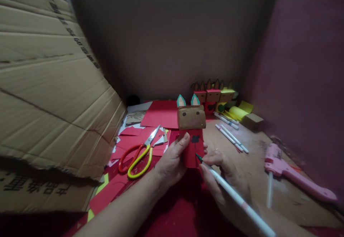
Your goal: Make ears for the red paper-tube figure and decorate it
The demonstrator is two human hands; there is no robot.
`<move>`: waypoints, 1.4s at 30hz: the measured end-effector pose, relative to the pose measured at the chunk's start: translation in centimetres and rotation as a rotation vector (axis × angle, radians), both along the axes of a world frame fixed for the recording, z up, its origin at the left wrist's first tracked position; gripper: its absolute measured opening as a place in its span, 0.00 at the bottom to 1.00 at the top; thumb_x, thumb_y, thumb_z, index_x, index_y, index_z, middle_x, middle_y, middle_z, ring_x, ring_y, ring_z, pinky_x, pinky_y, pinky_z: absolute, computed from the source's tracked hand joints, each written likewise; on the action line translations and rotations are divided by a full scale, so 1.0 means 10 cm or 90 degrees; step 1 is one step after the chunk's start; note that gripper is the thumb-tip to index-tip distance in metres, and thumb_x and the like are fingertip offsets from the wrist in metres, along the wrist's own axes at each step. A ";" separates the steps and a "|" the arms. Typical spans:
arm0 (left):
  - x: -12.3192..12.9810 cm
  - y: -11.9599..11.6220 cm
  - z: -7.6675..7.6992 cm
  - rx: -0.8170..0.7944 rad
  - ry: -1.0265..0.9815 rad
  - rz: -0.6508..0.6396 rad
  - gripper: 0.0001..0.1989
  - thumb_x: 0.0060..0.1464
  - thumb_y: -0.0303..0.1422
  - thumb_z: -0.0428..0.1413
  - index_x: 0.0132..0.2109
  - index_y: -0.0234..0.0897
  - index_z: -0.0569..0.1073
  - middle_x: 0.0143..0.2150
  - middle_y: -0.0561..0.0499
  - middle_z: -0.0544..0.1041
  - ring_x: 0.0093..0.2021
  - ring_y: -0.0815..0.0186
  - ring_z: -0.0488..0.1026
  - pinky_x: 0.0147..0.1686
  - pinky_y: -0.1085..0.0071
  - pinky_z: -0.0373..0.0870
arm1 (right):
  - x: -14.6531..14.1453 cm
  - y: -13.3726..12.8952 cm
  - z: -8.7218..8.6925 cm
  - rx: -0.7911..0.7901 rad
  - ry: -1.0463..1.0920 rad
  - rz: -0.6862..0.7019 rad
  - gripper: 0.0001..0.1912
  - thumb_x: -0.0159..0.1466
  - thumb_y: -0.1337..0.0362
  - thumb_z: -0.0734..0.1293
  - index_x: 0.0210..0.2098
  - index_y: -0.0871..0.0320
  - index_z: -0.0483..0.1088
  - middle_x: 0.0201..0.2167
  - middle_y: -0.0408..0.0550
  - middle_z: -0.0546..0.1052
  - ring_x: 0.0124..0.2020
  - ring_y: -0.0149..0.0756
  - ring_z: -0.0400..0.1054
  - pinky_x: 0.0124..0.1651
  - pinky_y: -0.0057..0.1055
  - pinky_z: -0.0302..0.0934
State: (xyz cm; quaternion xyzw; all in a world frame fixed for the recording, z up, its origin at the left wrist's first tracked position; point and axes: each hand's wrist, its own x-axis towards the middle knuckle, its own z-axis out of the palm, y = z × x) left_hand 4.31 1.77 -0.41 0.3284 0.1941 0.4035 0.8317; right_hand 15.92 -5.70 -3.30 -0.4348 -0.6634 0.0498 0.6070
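Note:
My left hand point(176, 158) is wrapped round a small paper animal figure point(191, 118) and holds it upright. The figure has a brown cardboard head with two drawn eyes, white ears edged in teal, and a red paper body. A dark flower with a thin stem is drawn on the body's front. In my right hand point(225, 174) is a white marker pen point(236, 197), pinched near its dark green tip. That tip is at the red body just below the flower stem; whether it touches cannot be told.
Scissors point(139, 158) with red and yellow handles lie on red paper pieces point(123, 145) at left. Several finished-looking figures point(213, 95) stand behind. White markers point(232, 138) and a pink glue gun point(292, 176) lie at right. A cardboard sheet point(48, 86) rises at left.

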 end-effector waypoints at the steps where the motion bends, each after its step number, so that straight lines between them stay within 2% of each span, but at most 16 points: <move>1: 0.00 0.00 0.00 -0.001 -0.001 0.000 0.21 0.48 0.42 0.62 0.42 0.29 0.73 0.36 0.42 0.78 0.42 0.56 0.76 0.44 0.65 0.71 | 0.00 0.00 0.01 0.003 -0.005 0.009 0.10 0.62 0.73 0.62 0.40 0.53 0.62 0.34 0.44 0.72 0.44 0.35 0.69 0.51 0.35 0.63; 8: 0.01 -0.01 0.01 -0.013 -0.002 0.003 0.20 0.48 0.42 0.63 0.42 0.29 0.73 0.36 0.43 0.78 0.42 0.56 0.76 0.44 0.65 0.71 | 0.01 -0.01 0.08 0.009 -0.017 0.031 0.11 0.61 0.74 0.63 0.40 0.53 0.62 0.33 0.42 0.71 0.38 0.33 0.70 0.50 0.37 0.64; 14: 0.01 -0.01 0.02 -0.023 -0.005 0.008 0.22 0.45 0.41 0.64 0.42 0.30 0.72 0.37 0.43 0.78 0.41 0.57 0.76 0.43 0.65 0.71 | 0.02 -0.01 0.12 0.020 -0.046 0.053 0.12 0.61 0.75 0.62 0.40 0.54 0.62 0.31 0.42 0.70 0.35 0.32 0.69 0.51 0.38 0.61; 25: 0.02 0.00 0.04 -0.005 -0.003 -0.001 0.20 0.45 0.41 0.64 0.40 0.30 0.72 0.35 0.45 0.78 0.40 0.58 0.76 0.43 0.66 0.71 | 0.03 -0.05 0.15 -0.030 -0.035 0.087 0.08 0.60 0.75 0.62 0.35 0.55 0.63 0.27 0.43 0.69 0.28 0.32 0.65 0.32 0.31 0.61; 32: 0.01 -0.01 0.06 0.001 0.001 0.001 0.20 0.44 0.42 0.65 0.38 0.31 0.72 0.31 0.46 0.78 0.38 0.59 0.76 0.42 0.66 0.71 | 0.05 -0.09 0.17 -0.098 -0.003 0.098 0.08 0.61 0.73 0.60 0.29 0.55 0.60 0.24 0.41 0.64 0.25 0.31 0.60 0.30 0.31 0.55; 36: 0.01 0.00 0.06 -0.004 0.007 0.000 0.21 0.43 0.43 0.65 0.37 0.31 0.72 0.30 0.47 0.78 0.34 0.61 0.76 0.39 0.67 0.72 | 0.05 -0.12 0.19 -0.107 0.098 0.129 0.08 0.63 0.72 0.59 0.30 0.54 0.59 0.26 0.41 0.64 0.29 0.32 0.61 0.33 0.32 0.56; 42: 0.02 0.00 0.05 -0.010 0.002 0.006 0.22 0.42 0.43 0.66 0.38 0.30 0.73 0.29 0.46 0.77 0.37 0.58 0.76 0.41 0.65 0.71 | 0.03 -0.08 0.17 -0.099 0.141 0.084 0.07 0.63 0.71 0.61 0.35 0.52 0.62 0.31 0.41 0.66 0.35 0.33 0.63 0.37 0.30 0.57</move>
